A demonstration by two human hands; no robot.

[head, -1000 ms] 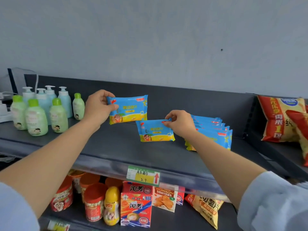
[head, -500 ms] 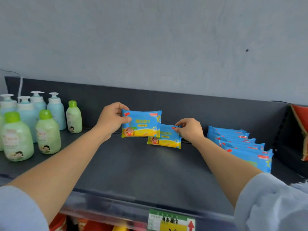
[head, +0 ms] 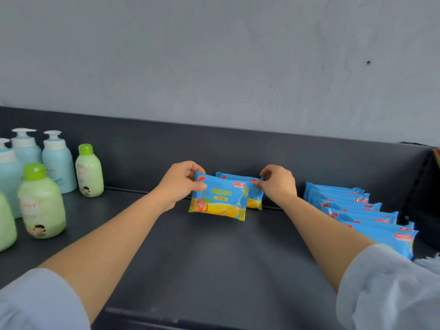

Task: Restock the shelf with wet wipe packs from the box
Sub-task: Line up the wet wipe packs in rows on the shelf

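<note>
Left hand (head: pixel 182 184) pinches 1 wet wipe pack (head: pixel 219 203), right hand (head: pixel 277 184) pinches a 2nd pack (head: pixel 238 179) just behind, at the shelf (head: pixel 214 258) back: placing step, next likely standing both beside the row (head: pixel 357 210) at 3 o'clock.

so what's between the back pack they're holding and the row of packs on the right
Head view: only the right hand, pinching the back pack; past it, bare dark shelf up to the row of packs.

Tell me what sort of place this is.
Probably a shop: a dark display shelf, a row of identical wet wipe packs, and matching pump bottles and green-capped bottles grouped alongside.
</note>
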